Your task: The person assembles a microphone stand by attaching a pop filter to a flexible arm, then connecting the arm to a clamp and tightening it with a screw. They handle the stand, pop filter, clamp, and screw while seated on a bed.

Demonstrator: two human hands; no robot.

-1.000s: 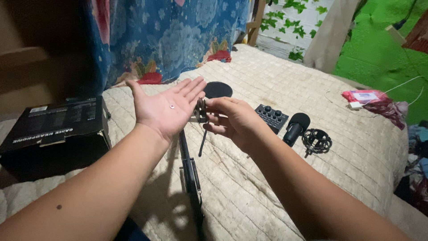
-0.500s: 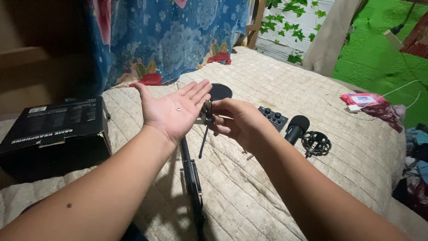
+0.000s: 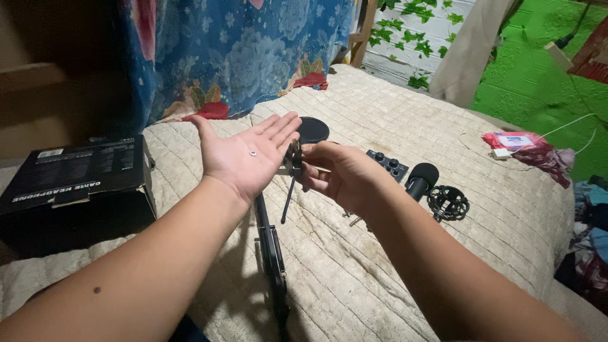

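Fingers of the right hand (image 3: 335,174) pinch a black metal clamp (image 3: 294,158) at the top of a thin arm stand (image 3: 271,244). Beside it, the left hand (image 3: 247,155) lies flat, palm up, a tiny round washer (image 3: 253,152) resting in its middle, above the quilted beige bedspread (image 3: 392,107).

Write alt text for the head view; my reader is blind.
A person's left hand is held open, palm up, with a small washer on it, while the right hand pinches the metal joint of a black arm stand lying on a quilted bed. A black box, microphone and mount lie nearby.
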